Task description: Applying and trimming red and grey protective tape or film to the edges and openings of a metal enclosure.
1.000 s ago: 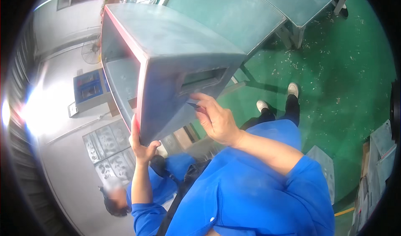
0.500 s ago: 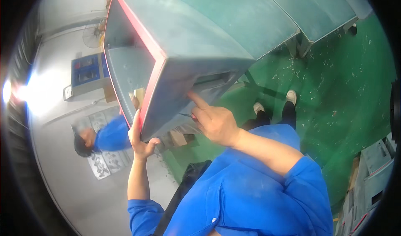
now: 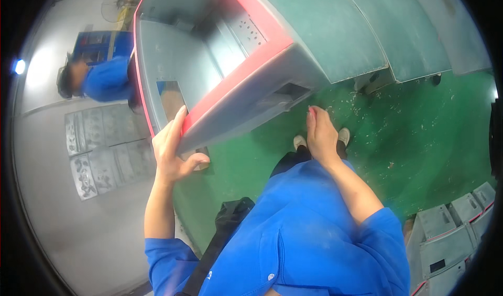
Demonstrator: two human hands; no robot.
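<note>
A large grey metal box (image 3: 246,107) with a pink-red rim stands tilted in front of me, its open side showing a hollow interior. One inner wall has a group of small round holes, and the near side has a rectangular cut-out. My left hand (image 3: 170,146) grips the lower left corner, fingers over the rim and thumb stretched out beneath. Off to the right of the box, apart from it, my right hand (image 3: 322,136) is closed with fingers pressed together. Something small and reddish shows at its fingertips, too little to name.
Green-topped tables (image 3: 346,34) stand beyond the box to the right. Several grey box-like metal parts (image 3: 445,238) are stacked at the lower right. Another person in a blue top (image 3: 107,80) is at the left, near grey panels (image 3: 107,149) with dark marks.
My right hand has drawn away from the cut-out side, where its index finger pointed, and moved right. The box has turned, showing more of its interior. My left hand stays on the corner.
</note>
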